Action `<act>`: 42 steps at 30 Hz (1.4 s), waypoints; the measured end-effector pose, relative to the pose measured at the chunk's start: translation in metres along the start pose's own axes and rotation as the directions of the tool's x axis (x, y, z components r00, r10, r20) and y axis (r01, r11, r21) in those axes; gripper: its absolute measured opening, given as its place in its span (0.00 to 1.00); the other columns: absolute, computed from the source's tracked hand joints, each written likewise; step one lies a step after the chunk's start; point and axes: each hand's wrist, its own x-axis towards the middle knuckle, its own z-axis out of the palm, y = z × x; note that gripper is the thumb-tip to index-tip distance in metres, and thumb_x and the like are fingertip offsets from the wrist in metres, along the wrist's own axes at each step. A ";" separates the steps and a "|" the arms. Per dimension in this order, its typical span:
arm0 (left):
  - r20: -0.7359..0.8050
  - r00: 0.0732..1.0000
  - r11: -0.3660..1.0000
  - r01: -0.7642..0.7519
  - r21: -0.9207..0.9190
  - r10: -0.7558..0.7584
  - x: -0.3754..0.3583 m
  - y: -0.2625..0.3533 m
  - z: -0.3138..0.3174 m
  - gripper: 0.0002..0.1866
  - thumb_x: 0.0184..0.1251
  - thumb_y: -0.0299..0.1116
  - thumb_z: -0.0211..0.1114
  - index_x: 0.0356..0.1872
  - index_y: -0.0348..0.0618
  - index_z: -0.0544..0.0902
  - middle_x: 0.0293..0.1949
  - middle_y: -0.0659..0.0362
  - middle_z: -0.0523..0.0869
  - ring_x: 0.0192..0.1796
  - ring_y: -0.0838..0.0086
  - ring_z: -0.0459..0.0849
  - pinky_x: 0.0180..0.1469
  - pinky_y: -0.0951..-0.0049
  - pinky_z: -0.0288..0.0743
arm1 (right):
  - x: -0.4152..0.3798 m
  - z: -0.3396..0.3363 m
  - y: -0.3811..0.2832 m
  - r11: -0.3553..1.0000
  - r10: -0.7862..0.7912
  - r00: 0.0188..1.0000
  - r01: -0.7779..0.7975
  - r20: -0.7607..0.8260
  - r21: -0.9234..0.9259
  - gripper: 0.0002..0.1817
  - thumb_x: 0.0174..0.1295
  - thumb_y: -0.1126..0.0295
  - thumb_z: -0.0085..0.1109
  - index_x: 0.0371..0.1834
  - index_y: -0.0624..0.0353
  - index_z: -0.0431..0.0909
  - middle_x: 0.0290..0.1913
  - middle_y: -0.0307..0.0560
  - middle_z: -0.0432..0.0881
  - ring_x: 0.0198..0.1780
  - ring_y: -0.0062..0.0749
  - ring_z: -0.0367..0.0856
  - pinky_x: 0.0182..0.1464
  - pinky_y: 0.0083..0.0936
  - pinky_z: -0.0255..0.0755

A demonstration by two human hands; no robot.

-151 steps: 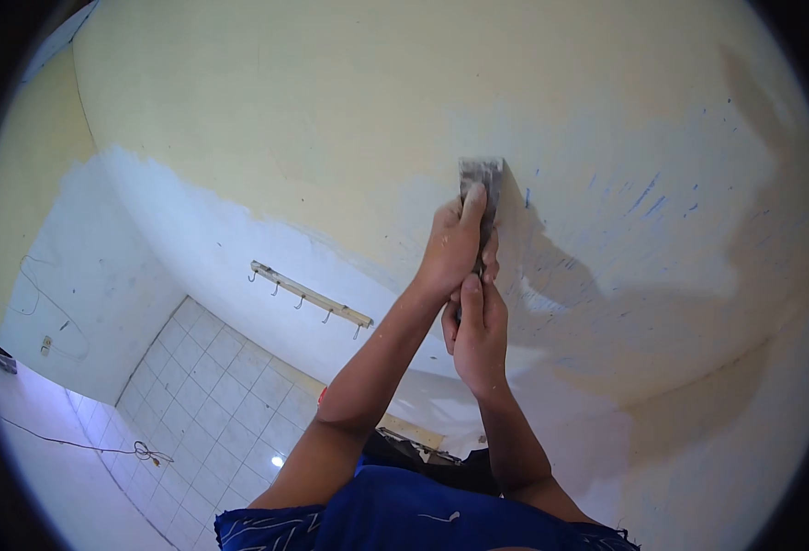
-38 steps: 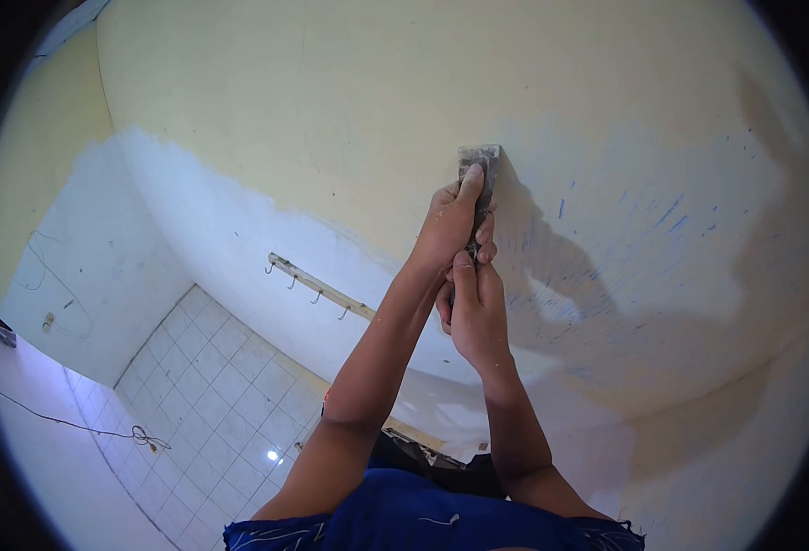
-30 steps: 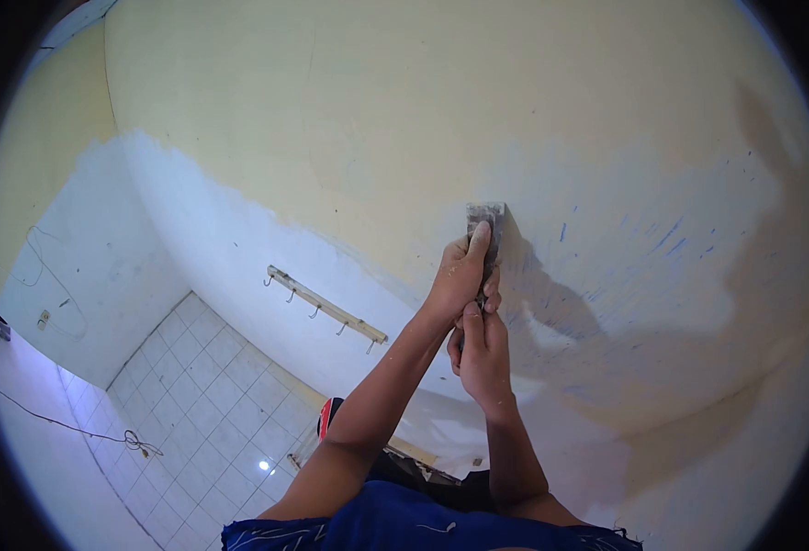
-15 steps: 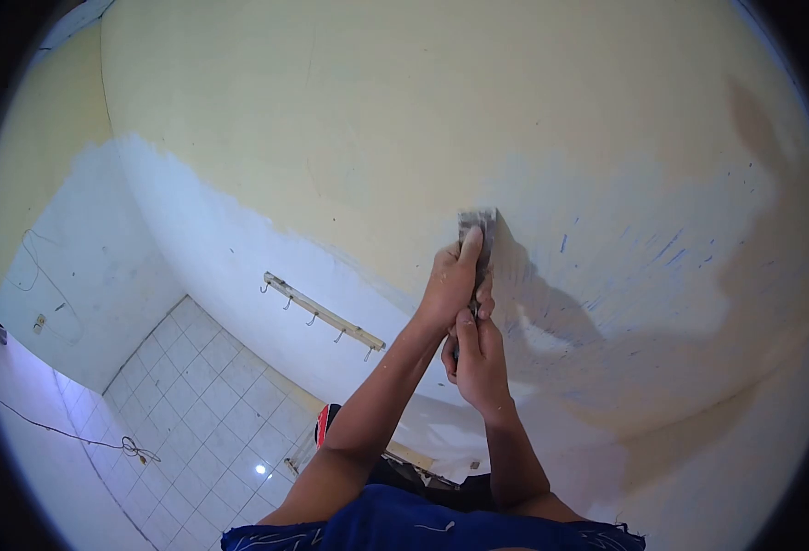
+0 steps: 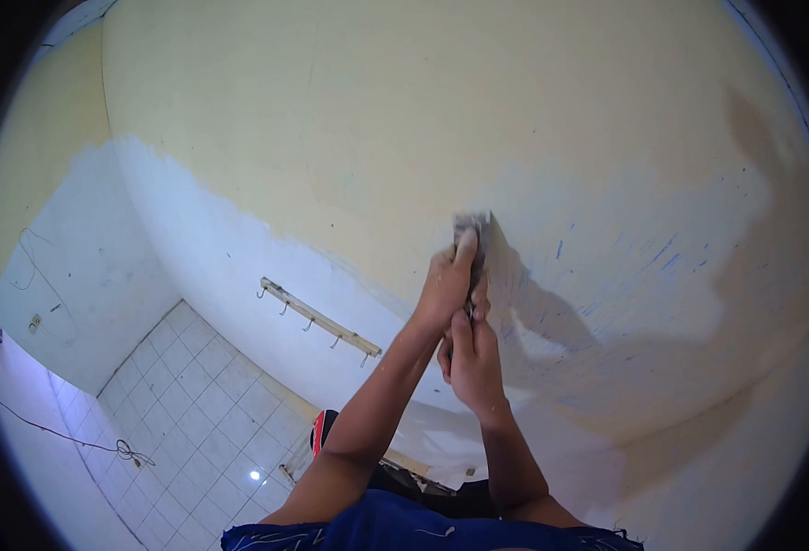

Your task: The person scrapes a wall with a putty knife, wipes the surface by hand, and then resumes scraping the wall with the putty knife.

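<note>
Both of my arms stretch up toward the wall [image 5: 395,138], whose upper part is yellowish and whose lower part is patchy white. My left hand [image 5: 448,286] is closed around a flat grey scraper [image 5: 480,228], its thumb lying along the dusty blade. Just below, my right hand [image 5: 475,363] grips the same tool's lower end, mostly hidden by the fingers. The blade's top edge is against or very near the wall; exact contact cannot be made out. Blue streaks [image 5: 666,248] and scuffed white patches mark the surface to the right of the blade.
A wooden rack with metal hooks [image 5: 317,317] is fixed to the wall at left. White floor tiles [image 5: 193,395] spread below it. A cord [image 5: 122,450] hangs at lower left, near a wall socket [image 5: 34,323]. A red and black object [image 5: 320,432] shows behind my left arm.
The view has shifted a little, and the hands and scraper appear slightly further left in it. Both hands keep the same hold on the scraper.
</note>
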 end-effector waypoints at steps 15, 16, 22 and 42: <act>-0.028 0.999 0.999 0.033 -0.042 -0.035 -0.003 0.002 -0.005 0.24 0.83 0.52 0.49 0.30 0.43 0.70 0.11 0.61 0.67 0.09 0.73 0.67 0.14 0.70 0.63 | 0.002 0.002 0.003 0.999 -0.025 0.999 0.026 0.022 -0.024 0.18 0.81 0.59 0.40 0.32 0.58 0.66 0.17 0.34 0.66 0.12 0.16 0.62 0.13 0.19 0.54; -0.042 0.999 0.999 -0.029 -0.042 0.027 0.004 0.010 -0.003 0.25 0.83 0.52 0.49 0.29 0.42 0.70 0.11 0.61 0.68 0.09 0.73 0.67 0.13 0.70 0.63 | 0.008 0.004 -0.004 1.000 -0.014 1.000 0.015 0.018 -0.025 0.18 0.81 0.59 0.40 0.32 0.58 0.66 0.17 0.34 0.66 0.12 0.16 0.62 0.13 0.19 0.54; -0.060 0.997 0.995 -0.045 -0.094 0.040 -0.001 0.019 -0.007 0.26 0.83 0.53 0.49 0.29 0.41 0.70 0.12 0.60 0.69 0.09 0.73 0.66 0.13 0.71 0.64 | 0.009 0.012 -0.007 0.999 -0.005 0.997 0.008 0.083 -0.035 0.18 0.81 0.59 0.40 0.34 0.58 0.66 0.17 0.34 0.65 0.12 0.16 0.63 0.12 0.19 0.53; -0.028 1.000 0.998 0.009 -0.061 -0.011 -0.003 -0.007 -0.020 0.25 0.83 0.52 0.48 0.29 0.41 0.70 0.12 0.60 0.68 0.10 0.73 0.66 0.13 0.71 0.63 | -0.003 0.010 0.007 0.997 0.061 0.998 -0.060 0.013 -0.052 0.18 0.82 0.58 0.40 0.33 0.56 0.64 0.16 0.34 0.66 0.11 0.16 0.62 0.12 0.18 0.54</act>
